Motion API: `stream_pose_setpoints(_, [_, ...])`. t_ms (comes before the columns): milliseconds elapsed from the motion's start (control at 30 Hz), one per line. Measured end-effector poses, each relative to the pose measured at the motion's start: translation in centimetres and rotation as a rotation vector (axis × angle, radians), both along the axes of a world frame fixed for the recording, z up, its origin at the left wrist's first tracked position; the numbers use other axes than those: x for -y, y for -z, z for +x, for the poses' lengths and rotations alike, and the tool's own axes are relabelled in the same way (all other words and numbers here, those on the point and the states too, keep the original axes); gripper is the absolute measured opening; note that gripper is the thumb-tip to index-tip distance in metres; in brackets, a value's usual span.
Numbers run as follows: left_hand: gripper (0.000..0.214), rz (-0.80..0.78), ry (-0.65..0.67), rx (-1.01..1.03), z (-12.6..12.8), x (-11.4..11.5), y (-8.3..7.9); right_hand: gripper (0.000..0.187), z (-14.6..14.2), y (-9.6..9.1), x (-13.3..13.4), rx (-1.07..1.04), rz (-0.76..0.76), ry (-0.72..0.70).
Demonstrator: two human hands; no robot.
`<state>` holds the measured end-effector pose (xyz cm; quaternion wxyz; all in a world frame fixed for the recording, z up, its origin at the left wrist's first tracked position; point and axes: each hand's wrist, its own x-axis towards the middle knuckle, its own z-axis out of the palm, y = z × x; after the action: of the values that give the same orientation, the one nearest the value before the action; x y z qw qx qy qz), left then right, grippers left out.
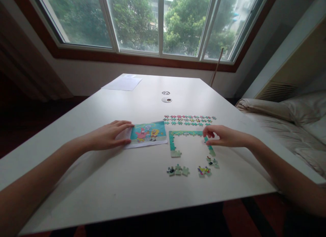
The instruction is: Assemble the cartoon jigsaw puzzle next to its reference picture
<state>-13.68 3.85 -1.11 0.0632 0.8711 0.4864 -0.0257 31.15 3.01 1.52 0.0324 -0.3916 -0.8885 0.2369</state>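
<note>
My left hand (112, 135) lies with fingers and thumb spread at the left edge of a printed picture sheet (148, 133), its fingertips touching the paper. The sheet shows cartoon figures on a blue-green ground. To its right is a partly joined jigsaw puzzle frame (172, 145), green, with its top and both sides formed. My right hand (218, 135) hovers by the frame's top right corner, fingers curled and thumb apart. No piece shows between its fingers. The fingers hide part of the right side.
Rows of loose puzzle pieces (187, 120) lie beyond the frame. Nearer me are a joined strip (178, 170), a colourful cluster (204, 171) and a small cluster (213, 161). White paper (122, 83) and round metal fittings (166, 100) are farther back on the white table (114, 182).
</note>
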Motion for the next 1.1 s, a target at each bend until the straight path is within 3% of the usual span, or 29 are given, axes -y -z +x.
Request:
stream_pose_setpoints(200, [0.07, 0.013, 0.012, 0.018, -0.2, -0.1, 0.2, 0.029, -4.1, -0.4, 4.5, 0.072, 0.086, -0.267])
stream_pose_setpoints(333, [0.069, 0.016, 0.018, 0.032, -0.4, -0.2, 0.3, 0.033, -4.9, 0.0, 5.4, 0.107, 0.129, -0.284])
stream_pose_setpoints(567, [0.065, 0.026, 0.038, 0.09, -0.9, -0.6, 0.7, 0.028, -5.0, -0.2, 5.3, 0.048, -0.012, -0.264])
stream_pose_setpoints(700, [0.052, 0.133, 0.057, 0.194, -0.3, -0.7, 0.8, 0.02, -5.1, -0.2, 5.4, -0.045, -0.059, -0.296])
stream_pose_setpoints(833, [0.036, 0.279, 0.172, 0.3, 2.4, 0.4, 0.3, 0.013, -5.3, 0.2, 5.1, -0.165, -0.082, -0.214])
stream_pose_setpoints(1100, [0.021, 0.289, 0.433, 0.321, 10.6, 5.5, -0.3, 0.011, -7.3, 1.4, 3.3, -0.313, -0.016, 0.007])
